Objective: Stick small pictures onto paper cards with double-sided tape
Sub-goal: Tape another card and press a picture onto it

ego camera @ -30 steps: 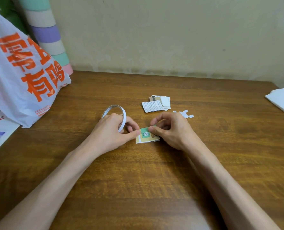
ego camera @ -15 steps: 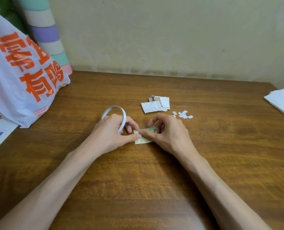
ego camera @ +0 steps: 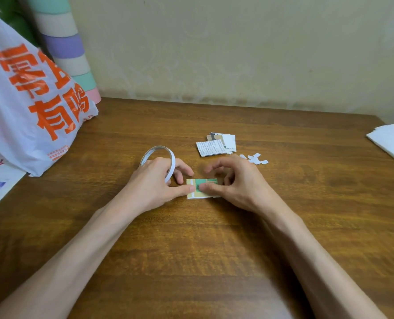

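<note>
Left hand [ego camera: 154, 183] grips white tape roll [ego camera: 172, 165]; right hand [ego camera: 239, 183], unclenched, thumb-presses green-tan card [ego camera: 206, 181].

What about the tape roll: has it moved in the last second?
No. The tape roll stands at the same gap left of the paper pile as before, the left hand hooking its fingers through it.

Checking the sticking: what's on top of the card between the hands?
A green picture, pressed by thumbs of the right hand and left hand, which grips the tape roll. The right hand covers its near-right corner; tape beneath is covered.
</note>
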Demonstrator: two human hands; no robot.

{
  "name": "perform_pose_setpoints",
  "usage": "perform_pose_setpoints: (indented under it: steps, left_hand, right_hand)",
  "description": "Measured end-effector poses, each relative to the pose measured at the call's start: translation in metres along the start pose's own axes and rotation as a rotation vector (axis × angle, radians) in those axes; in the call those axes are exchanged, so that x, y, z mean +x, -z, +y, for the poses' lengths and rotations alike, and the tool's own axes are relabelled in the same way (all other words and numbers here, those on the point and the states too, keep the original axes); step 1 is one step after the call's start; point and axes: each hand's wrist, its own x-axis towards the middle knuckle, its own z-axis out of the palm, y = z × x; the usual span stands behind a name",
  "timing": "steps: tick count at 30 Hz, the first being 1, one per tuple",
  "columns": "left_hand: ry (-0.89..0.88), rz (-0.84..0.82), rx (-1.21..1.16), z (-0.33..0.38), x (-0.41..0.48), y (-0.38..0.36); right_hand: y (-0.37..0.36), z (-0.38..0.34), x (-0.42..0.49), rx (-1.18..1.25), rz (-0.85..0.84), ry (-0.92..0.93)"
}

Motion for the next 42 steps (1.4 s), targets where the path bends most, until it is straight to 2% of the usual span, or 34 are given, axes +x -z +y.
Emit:
perform_pose_setpoints:
  steps: [3, 9, 16, 19, 23, 26, 28, 30, 33, 37, 42]
  left_hand:
    - [-0.003, 0.007, 0.012, 0.000, -0.001, 0.000]
    - [0.017, 0.027, 0.028, 0.003, -0.004, 0.001]
    - [0.059, 0.036, 0.038, 0.006, -0.006, 0.003]
    - [0.076, 0.066, -0.080, 0.007, -0.006, 0.003]
    - [0.119, 0.161, -0.511, 0.007, -0.006, 0.004]
    - [0.096, 0.169, -0.638, 0.008, -0.009, 0.005]
    - [0.076, 0.200, -0.681, 0.010, -0.010, 0.006]
    - [0.065, 0.221, -0.699, 0.010, -0.010, 0.006]
    - [0.054, 0.209, -0.682, 0.012, -0.011, 0.005]
    - [0.028, 0.166, -0.684, 0.015, -0.012, 0.002]
    - [0.008, 0.253, -0.658, 0.013, -0.011, -0.001]
  right_hand:
    - [0.000, -0.001, -0.001, -0.108, -0.028, 0.071]
    - [-0.003, 0.001, 0.000, -0.171, 0.000, 0.146]
    - [-0.009, 0.004, 0.001, -0.153, 0.089, 0.233]
    - [-0.009, 0.003, 0.001, -0.090, 0.183, 0.255]
    - [-0.010, -0.003, 0.001, 0.011, 0.321, 0.286]
    - [-0.014, -0.009, -0.002, 0.097, 0.366, 0.267]
    - [-0.015, -0.013, -0.003, 0.268, 0.324, 0.128]
    - [-0.014, -0.015, -0.004, 0.469, 0.198, -0.006]
    - [-0.014, -0.013, -0.006, 0.643, 0.130, -0.034]
    - [-0.017, -0.015, -0.006, 0.667, 0.118, 0.016]
    - [-0.017, -0.019, -0.007, 0.688, 0.125, 0.014]
